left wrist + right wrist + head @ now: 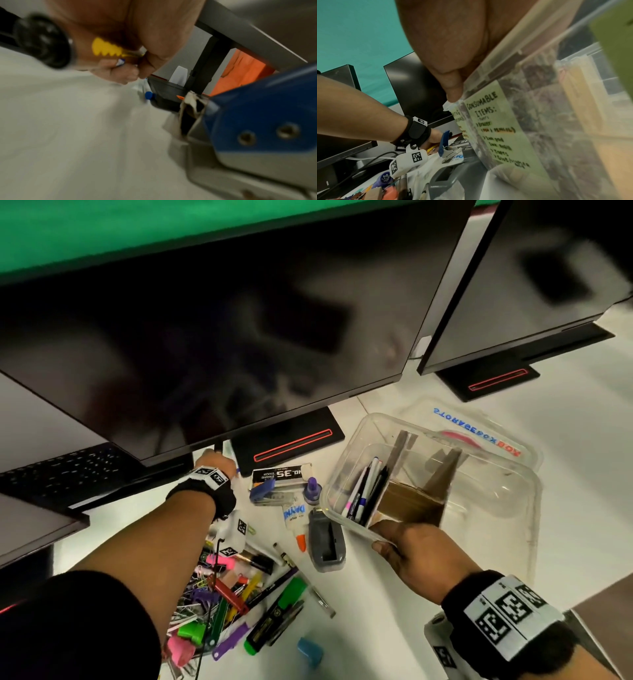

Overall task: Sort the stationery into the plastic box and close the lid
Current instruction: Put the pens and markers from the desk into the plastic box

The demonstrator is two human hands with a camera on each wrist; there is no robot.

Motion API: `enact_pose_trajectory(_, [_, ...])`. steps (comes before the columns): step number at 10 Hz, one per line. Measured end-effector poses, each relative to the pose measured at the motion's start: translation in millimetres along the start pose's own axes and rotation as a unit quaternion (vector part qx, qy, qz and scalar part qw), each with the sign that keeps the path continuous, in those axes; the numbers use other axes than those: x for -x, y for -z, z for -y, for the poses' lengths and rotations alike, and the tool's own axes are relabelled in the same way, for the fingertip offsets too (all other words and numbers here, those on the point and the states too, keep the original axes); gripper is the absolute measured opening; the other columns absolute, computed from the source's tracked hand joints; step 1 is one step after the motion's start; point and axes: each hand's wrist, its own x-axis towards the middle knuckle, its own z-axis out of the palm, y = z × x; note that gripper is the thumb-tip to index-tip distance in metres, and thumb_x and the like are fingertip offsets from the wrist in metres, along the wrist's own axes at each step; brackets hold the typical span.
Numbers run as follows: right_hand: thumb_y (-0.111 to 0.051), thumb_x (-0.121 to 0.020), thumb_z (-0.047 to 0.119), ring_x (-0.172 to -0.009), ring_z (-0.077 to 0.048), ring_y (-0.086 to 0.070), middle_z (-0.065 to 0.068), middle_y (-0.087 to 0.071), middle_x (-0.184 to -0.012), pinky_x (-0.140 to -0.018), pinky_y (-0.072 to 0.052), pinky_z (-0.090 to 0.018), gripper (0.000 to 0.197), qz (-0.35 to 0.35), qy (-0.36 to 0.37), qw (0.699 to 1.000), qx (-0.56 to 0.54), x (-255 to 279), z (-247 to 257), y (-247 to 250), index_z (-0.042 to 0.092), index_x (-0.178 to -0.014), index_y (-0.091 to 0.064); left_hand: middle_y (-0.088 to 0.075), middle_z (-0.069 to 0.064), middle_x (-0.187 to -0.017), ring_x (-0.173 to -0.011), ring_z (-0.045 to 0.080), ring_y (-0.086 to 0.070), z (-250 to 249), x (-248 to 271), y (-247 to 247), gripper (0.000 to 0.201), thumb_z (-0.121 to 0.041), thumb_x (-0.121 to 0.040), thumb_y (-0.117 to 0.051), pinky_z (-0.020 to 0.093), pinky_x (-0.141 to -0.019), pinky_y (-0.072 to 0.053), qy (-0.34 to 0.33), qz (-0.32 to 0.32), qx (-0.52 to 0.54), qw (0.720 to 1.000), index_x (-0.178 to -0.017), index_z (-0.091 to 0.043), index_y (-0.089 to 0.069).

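Observation:
My left hand (214,462) reaches far forward under the monitor, beside its stand (287,440). In the left wrist view its curled fingers (120,73) hold a yellow item (104,49) and a white pen with a blue tip (121,62). Another blue-capped pen (148,95) lies on the desk by the stand. My right hand (404,546) grips the near rim of the clear plastic box (342,463), thumb (452,86) over the edge. Several pens (366,494) stand in its left compartment beside cardboard dividers (411,501). The clear lid (493,422) lies behind the box.
A blue stapler (263,491), a staples box (281,474), a purple bottle (312,489), a glue bottle (294,518) and a grey dispenser (325,539) lie left of the box. A heap of markers and clips (233,594) sits under my left forearm. A keyboard (61,470) is far left.

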Motion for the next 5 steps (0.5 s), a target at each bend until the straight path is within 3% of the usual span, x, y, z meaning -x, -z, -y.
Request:
enact_pose_trajectory(1, [-0.038, -0.097, 0.037, -0.099, -0.021, -0.059, -0.001, -0.067, -0.107, -0.071, -0.035, -0.024, 0.031, 0.004, -0.009, 1.000, 0.002, -1, -1, 0, 0.028, -0.124, -0.051, -0.045, 0.024, -0.134, -0.123, 0.037, -0.047, -11, -3, 5, 0.048, -0.022, -0.090, -0.054, 0.039, -0.104, -0.042, 0.019, 0.006, 0.034, 0.999, -0.133, -0.004, -0.045])
enact_pose_trajectory(2, [-0.039, -0.097, 0.036, -0.100, -0.022, -0.060, -0.002, -0.067, -0.109, -0.079, -0.043, -0.029, 0.031, 0.004, -0.011, 1.000, 0.005, 0, 1, -1, 0.026, -0.123, -0.052, -0.053, 0.024, -0.129, -0.120, 0.038, -0.050, -14, -3, 2, 0.040, -0.023, -0.096, -0.045, 0.041, -0.101, -0.041, -0.002, -0.013, 0.007, 1.000, -0.124, 0.006, -0.052])
enact_pose_trajectory(3, [-0.039, -0.097, 0.036, -0.099, -0.022, -0.060, -0.001, -0.067, -0.108, -0.078, -0.042, -0.028, 0.030, 0.003, -0.012, 1.000, 0.003, 2, 3, -1, 0.026, -0.123, -0.053, -0.055, 0.024, -0.129, -0.120, 0.037, -0.052, -9, 1, 3, 0.041, -0.025, -0.096, -0.047, 0.041, -0.101, -0.042, 0.003, 0.018, -0.006, 1.000, -0.122, 0.006, -0.054])
enact_pose_trajectory(4, [-0.039, -0.097, 0.036, -0.095, -0.021, -0.060, -0.002, -0.067, -0.104, -0.071, -0.036, -0.024, 0.029, 0.004, -0.014, 1.000, 0.004, 1, 3, -1, 0.026, -0.120, -0.053, -0.052, 0.021, -0.134, -0.123, 0.035, -0.051, 1, 1, 5, 0.044, -0.027, -0.093, -0.052, 0.039, -0.104, -0.042, -0.034, 0.037, -0.080, 0.996, -0.127, 0.000, -0.053])
enact_pose_trajectory(5, [-0.039, -0.097, 0.036, -0.095, -0.021, -0.059, -0.002, -0.067, -0.105, -0.071, -0.036, -0.024, 0.029, 0.004, -0.016, 1.000, 0.005, 0, 4, -2, 0.026, -0.120, -0.054, -0.040, 0.014, -0.144, -0.129, 0.031, -0.045, 3, 10, 7, 0.055, -0.021, -0.085, -0.059, 0.035, -0.108, -0.040, -0.049, 0.036, -0.070, 0.996, -0.138, -0.018, -0.045])
